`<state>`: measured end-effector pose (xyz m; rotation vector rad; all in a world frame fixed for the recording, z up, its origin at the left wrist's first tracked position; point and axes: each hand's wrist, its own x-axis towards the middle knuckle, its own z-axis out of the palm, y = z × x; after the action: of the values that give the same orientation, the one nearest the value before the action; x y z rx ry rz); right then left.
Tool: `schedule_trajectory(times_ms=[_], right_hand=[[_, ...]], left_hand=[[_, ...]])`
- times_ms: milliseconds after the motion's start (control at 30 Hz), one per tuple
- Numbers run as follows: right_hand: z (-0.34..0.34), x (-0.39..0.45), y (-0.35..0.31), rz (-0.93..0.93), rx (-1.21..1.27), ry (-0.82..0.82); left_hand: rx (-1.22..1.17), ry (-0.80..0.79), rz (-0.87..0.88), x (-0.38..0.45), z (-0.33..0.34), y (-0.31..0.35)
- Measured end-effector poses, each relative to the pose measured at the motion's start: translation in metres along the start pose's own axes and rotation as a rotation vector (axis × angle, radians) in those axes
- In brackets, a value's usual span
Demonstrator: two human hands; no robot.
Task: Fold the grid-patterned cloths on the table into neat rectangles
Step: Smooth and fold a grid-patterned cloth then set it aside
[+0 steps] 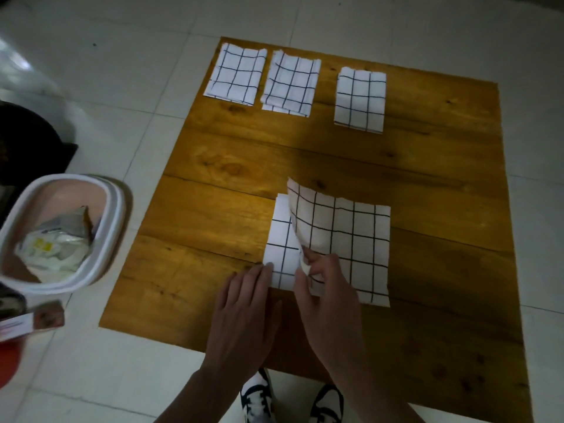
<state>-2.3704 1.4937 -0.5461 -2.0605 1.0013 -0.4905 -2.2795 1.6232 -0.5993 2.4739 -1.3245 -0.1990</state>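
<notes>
1. Grid-patterned cloth lies near the front edge of the tabletop, its left flap lifted; three folded cloths sit in a row at the far side.
2. To fold well, I judge the flap should be carried across until its edges meet, then smoothed.
3. Right hand pinches the flap's corner, grip clamped on fabric.
4. Left hand lies flat, fingers straight, pressing the cloth's lower-left corner.
</notes>
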Motion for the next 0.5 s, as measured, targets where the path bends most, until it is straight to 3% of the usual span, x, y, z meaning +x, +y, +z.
schedule_trajectory(times_ms=[500], right_hand=[[0.035, -0.009, 0.018, 0.013, -0.21, -0.234]], left_hand=[[-0.066, 0.019, 0.036, -0.004, 0.002, -0.008]])
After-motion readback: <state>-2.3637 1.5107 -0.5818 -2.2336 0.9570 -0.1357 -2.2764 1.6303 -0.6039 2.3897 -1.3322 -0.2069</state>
